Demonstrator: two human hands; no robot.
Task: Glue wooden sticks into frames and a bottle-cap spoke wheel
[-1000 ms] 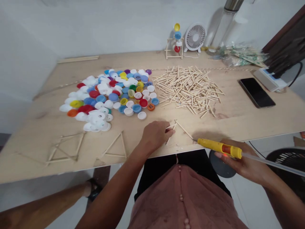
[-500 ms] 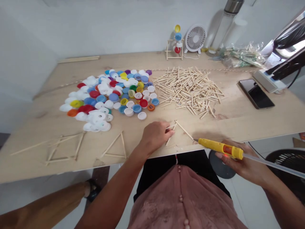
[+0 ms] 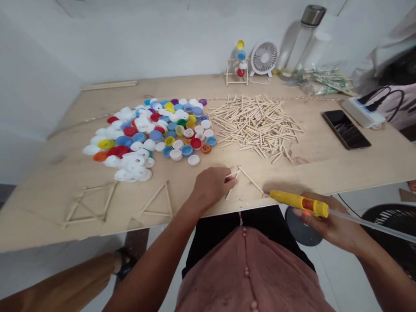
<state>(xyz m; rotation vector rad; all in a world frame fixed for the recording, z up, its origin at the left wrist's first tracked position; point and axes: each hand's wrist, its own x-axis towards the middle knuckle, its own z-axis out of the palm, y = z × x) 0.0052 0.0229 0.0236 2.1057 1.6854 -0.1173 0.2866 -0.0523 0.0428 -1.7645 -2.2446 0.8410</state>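
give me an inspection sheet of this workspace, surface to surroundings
Surface: pale wooden table
Job's things: mixed-colour bottle caps piled left of loose small sticks; stick triangle near the front edge
Clutter: phone at right; fan and tall bottle at the back
Hands: left hand pinches a stick; right hand holds a yellow glue gun, tip at or near another stick's end
Cables: black cables at the white power strip
Surroundings: pale wall behind; someone's leg below left

– What do we see by the wall (image 3: 146,39)?
– We see a small white fan (image 3: 264,58), and to its right a tall clear bottle (image 3: 296,47) with a metal cap (image 3: 313,15).
– And further right?
– We have a black phone (image 3: 346,130) lying near a white power strip (image 3: 361,112) on the table (image 3: 312,177), and a dark slotted basket (image 3: 383,222) below.
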